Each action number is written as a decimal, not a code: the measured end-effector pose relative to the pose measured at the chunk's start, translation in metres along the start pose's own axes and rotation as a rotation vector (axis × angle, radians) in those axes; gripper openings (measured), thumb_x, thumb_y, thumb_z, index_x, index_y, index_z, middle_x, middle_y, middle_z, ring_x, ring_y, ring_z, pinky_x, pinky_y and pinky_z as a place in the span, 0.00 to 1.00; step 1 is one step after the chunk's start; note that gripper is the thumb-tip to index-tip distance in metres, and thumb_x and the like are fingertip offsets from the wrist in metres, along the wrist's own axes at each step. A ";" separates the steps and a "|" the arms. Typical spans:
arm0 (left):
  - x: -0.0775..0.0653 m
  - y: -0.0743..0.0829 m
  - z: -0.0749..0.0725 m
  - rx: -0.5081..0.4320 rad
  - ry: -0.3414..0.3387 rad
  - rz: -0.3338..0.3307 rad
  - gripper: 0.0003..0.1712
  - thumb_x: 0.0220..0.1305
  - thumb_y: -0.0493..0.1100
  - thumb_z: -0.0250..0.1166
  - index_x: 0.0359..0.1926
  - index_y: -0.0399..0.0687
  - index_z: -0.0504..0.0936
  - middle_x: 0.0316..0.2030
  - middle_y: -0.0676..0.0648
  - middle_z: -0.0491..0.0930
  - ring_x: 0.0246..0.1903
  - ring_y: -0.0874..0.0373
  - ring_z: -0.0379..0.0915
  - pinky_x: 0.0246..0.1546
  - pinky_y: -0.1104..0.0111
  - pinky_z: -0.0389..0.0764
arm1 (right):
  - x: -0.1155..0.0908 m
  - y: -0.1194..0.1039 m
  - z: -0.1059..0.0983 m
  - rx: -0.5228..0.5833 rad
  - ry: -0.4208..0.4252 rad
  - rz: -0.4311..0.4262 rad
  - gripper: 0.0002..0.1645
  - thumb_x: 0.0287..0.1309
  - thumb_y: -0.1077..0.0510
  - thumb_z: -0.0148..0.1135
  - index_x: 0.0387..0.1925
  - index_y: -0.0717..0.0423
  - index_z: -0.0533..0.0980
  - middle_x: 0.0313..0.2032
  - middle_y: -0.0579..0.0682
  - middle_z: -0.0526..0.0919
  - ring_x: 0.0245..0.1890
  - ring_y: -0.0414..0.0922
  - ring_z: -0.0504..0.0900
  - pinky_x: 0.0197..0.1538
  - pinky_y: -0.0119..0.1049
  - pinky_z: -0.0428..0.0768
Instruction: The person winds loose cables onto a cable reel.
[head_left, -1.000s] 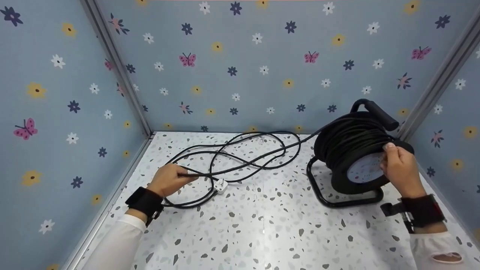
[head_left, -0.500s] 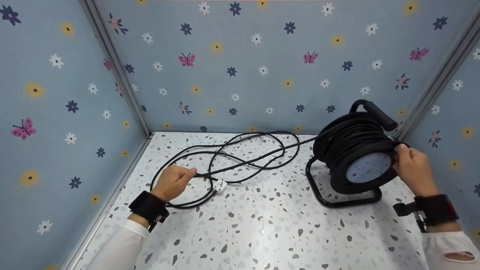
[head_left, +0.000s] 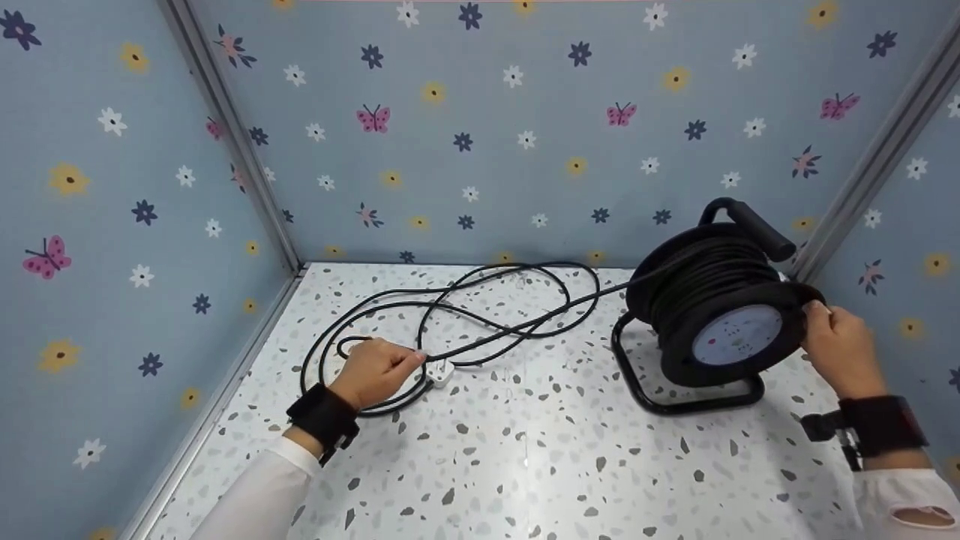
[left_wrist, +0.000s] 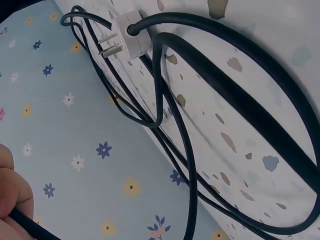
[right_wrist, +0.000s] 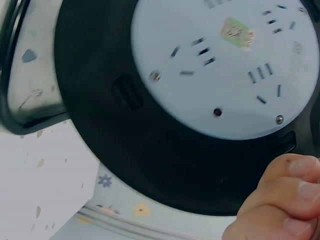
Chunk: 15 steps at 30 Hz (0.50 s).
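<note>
My left hand (head_left: pixel 379 371) grips a black power cable (head_left: pixel 616 288), which runs taut to the cable reel (head_left: pixel 681 366) at the right. Loose loops of the same cable lie behind and around that hand. Beside its thumb sits a white three-pin plug (head_left: pixel 440 373), seen closer, prongs showing, in the left wrist view (left_wrist: pixel 132 37). My right hand (head_left: pixel 844 352) holds the reel at its outer edge with curled fingers; whatever part lies inside them is hidden. The right wrist view shows the pale socket disc (right_wrist: pixel 200 107) and black flange (right_wrist: pixel 165 165) close up.
The reel stands on a black tube frame (head_left: pixel 660 409) with a carry handle (head_left: pixel 759 229) on top. Beneath is a white speckled surface (head_left: pixel 525 450). Blue flowered panels (head_left: pixel 495 172) enclose the back and both sides, joined by grey metal posts (head_left: pixel 232 135).
My right hand has moved right and slightly down along the reel's edge, and the socket disc has turned. My left hand has shifted right and down, still gripping the cable.
</note>
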<state>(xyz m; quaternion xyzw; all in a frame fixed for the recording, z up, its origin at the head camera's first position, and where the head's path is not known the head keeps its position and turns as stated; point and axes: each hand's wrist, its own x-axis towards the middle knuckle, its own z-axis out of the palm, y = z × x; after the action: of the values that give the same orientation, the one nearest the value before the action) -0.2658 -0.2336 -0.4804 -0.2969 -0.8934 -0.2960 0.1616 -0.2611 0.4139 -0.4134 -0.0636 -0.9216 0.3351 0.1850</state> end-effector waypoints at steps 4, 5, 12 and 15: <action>0.009 0.006 0.010 0.017 -0.017 0.008 0.31 0.77 0.46 0.60 0.14 0.53 0.61 0.15 0.66 0.50 0.17 0.71 0.43 0.25 0.72 0.51 | -0.002 0.012 0.003 -0.009 -0.023 0.032 0.34 0.85 0.45 0.35 0.27 0.60 0.72 0.16 0.41 0.77 0.18 0.40 0.73 0.29 0.36 0.69; 0.011 0.008 0.012 0.019 -0.023 0.006 0.31 0.77 0.46 0.60 0.14 0.53 0.61 0.15 0.66 0.51 0.17 0.71 0.44 0.25 0.72 0.53 | -0.003 0.015 0.004 -0.013 -0.032 0.038 0.34 0.85 0.45 0.34 0.27 0.60 0.73 0.17 0.41 0.78 0.18 0.40 0.73 0.29 0.37 0.69; 0.030 0.023 0.025 0.028 -0.024 0.033 0.29 0.77 0.47 0.61 0.16 0.54 0.62 0.15 0.64 0.53 0.18 0.69 0.48 0.26 0.72 0.54 | -0.006 0.036 0.015 -0.074 -0.114 0.041 0.34 0.86 0.45 0.30 0.23 0.57 0.67 0.19 0.49 0.74 0.19 0.47 0.68 0.28 0.42 0.66; 0.038 0.029 0.031 0.036 -0.021 0.053 0.29 0.77 0.46 0.60 0.17 0.53 0.62 0.15 0.64 0.53 0.17 0.68 0.48 0.25 0.72 0.53 | -0.008 0.043 0.022 -0.123 -0.120 0.003 0.32 0.86 0.48 0.31 0.24 0.59 0.66 0.21 0.54 0.71 0.20 0.52 0.70 0.31 0.47 0.69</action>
<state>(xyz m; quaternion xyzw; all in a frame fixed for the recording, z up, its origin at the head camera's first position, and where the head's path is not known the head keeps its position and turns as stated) -0.2803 -0.1792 -0.4746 -0.3206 -0.8920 -0.2725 0.1655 -0.2625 0.4320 -0.4596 -0.0559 -0.9498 0.2815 0.1247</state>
